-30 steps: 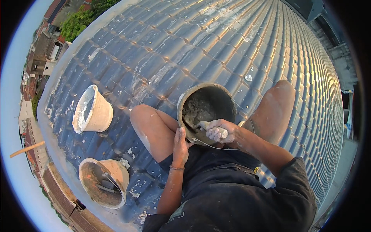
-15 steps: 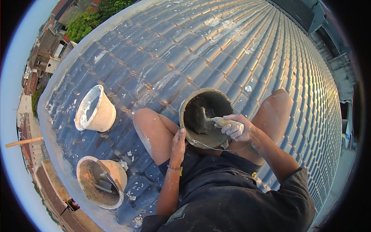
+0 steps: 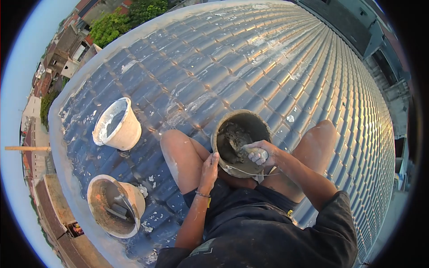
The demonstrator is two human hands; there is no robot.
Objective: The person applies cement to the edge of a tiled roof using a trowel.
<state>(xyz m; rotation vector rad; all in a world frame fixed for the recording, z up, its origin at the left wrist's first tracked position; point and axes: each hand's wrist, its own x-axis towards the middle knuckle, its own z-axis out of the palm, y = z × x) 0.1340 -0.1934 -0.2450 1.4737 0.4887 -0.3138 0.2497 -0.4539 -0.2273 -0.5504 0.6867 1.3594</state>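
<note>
A mortar bucket [image 3: 260,129] stands tilted between my bent knees, with wet grey mortar [image 3: 231,134] inside. My left hand [image 3: 208,172] is closed on the bucket's near left rim, its thumb at the edge. Over the opening, my right hand [image 3: 268,152] is wrapped round the pale handle of a trowel [image 3: 260,157]. The trowel's blade is down in the mortar and mostly hidden by it. The bucket's thin wire handle hangs along the near side, below my right hand.
On the left, a white bucket [image 3: 127,134] leans on the tiles. Nearer, a second bucket [image 3: 137,196] holds a grey tool I cannot make out. Glazed roof tiles [image 3: 196,85] with mortar splashes surround me. The cement-coated roof edge [image 3: 62,152] drops off at left.
My right hand has moved down and left, pushing the trowel deeper into the mortar. My left hand stays on the rim. The whole view has shifted slightly.
</note>
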